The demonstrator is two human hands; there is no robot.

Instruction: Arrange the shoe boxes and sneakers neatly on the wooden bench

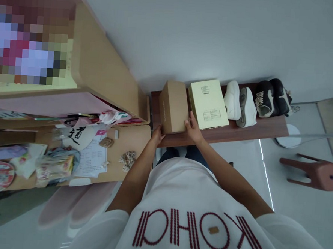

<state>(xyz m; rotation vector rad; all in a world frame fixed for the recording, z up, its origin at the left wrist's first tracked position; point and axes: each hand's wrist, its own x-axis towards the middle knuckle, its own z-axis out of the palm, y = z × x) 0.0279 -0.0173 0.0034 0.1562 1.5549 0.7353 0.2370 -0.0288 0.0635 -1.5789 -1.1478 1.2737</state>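
A brown cardboard box [173, 107] stands on a dark wooden bench [247, 132], its long side pointing away from me. My left hand [158, 135] grips its near left corner. My right hand [193, 128] holds its near right edge. To the right, touching or almost touching the box, lies a pale yellow carton [208, 103] with printed labels. Beyond it stand a pair of white sneakers [239, 104] and a pair of black sneakers [269, 97].
A wall rises behind the bench. To the left stands a wooden desk [131, 141] holding papers, a paper fan and packets, beneath a tall wooden panel [102, 60]. A pink stool [313, 173] lies on the floor to the right, near a round white stand [288, 135].
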